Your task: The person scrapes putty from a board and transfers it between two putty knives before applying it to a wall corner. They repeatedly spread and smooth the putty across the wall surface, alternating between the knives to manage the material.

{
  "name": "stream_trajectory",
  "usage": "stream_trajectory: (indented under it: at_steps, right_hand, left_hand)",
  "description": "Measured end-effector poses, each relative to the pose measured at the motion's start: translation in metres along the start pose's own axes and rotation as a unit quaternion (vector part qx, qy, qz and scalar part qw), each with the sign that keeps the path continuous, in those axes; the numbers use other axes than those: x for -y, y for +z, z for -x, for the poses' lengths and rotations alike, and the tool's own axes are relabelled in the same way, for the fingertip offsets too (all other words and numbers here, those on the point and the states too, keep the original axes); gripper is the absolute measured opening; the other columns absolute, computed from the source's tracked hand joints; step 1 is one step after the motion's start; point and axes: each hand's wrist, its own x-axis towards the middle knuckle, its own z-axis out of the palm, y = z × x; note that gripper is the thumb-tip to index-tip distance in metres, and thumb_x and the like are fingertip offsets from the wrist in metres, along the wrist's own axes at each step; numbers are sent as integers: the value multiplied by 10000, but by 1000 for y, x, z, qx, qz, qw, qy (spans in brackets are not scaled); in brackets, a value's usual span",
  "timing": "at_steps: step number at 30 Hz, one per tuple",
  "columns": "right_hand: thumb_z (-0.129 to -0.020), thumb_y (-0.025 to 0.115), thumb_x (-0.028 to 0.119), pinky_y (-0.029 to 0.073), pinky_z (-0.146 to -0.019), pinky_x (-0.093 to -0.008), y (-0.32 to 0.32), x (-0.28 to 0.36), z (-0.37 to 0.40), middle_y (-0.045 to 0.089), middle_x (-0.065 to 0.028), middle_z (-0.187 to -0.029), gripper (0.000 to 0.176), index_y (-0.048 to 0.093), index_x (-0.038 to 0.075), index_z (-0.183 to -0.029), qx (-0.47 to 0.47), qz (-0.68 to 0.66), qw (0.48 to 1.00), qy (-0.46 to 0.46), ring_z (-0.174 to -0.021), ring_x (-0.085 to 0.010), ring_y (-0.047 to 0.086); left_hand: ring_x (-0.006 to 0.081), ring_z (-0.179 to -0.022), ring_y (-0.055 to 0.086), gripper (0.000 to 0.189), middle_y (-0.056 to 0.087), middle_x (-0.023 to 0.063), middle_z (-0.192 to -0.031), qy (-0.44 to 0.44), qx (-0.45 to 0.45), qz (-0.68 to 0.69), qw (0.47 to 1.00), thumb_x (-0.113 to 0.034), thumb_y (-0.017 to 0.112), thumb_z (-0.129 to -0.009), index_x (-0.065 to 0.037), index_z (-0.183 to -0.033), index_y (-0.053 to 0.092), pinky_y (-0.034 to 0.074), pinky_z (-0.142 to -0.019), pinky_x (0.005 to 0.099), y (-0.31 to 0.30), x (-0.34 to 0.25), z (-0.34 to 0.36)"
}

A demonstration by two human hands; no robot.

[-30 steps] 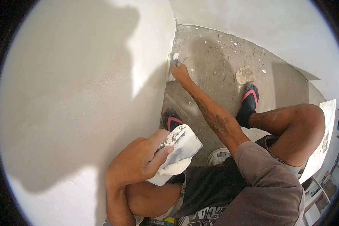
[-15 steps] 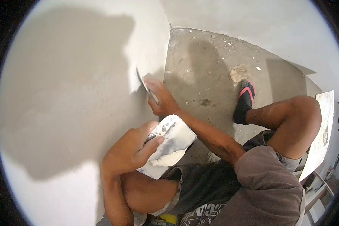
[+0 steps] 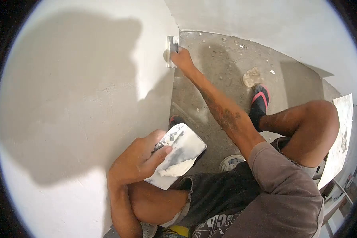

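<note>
My left hand (image 3: 137,160) grips a flat white plastering plate (image 3: 184,144), thumb on top, above my bent knee. Grey smears mark its face, and a lump of cream-coloured putty (image 3: 176,168) lies near its lower edge. With my right arm stretched forward, my right hand (image 3: 183,60) is closed around a wide metal putty knife (image 3: 170,52). Its blade lies at the lower edge of the pale wall (image 3: 87,119), close to the corner. My right fingers are partly hidden behind the tool.
A second wall (image 3: 265,20) meets the first at the far corner. Crumbs and a dried tan patch (image 3: 251,77) mark the dusty concrete floor (image 3: 222,95). My foot in a pink-strapped flip-flop (image 3: 260,97) stands there. A pale board (image 3: 338,139) leans at right.
My right hand has moved the putty knife forward along the wall's base toward the corner, and the arm is straighter. The left hand and plate stay nearly in place.
</note>
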Motion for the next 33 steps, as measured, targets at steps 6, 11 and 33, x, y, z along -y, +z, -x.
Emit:
stream_trajectory:
  at_steps: [6, 11, 33]
  right_hand:
    - [-811, 544, 123, 492, -874, -401, 14, 22, 29, 627, -244, -1043, 409, 596, -35, -1185, 3, 19, 992, -125, -947, -353, 626]
    - [-758, 550, 20, 447, -982, -407, 31, 13, 91, 519, -254, -1273, 601, 467, -31, -1351, -11, 90, 916, -390, -1146, -369, 534]
    - [-926, 626, 150, 497, -699, -272, -169, 128, 186, 628, -40, -937, 249, 584, -31, -1092, 21, -268, 962, -43, -789, -112, 596]
  left_hand:
    - [259, -635, 532, 270, 581, 179, -716, -6, 19, -1, 1000, -254, 530, -969, 13, -1009, 545, 432, -648, 370, -4, -2, -1]
    - [258, -650, 550, 272, 590, 178, -722, 11, 3, -4, 1000, -256, 534, -966, 9, -1021, 550, 437, -658, 370, -4, -4, -1]
    - [97, -831, 585, 353, 644, 61, -953, 60, -249, 140, 956, -265, 514, -999, 45, -1158, 571, 480, -748, 248, 10, -17, -2]
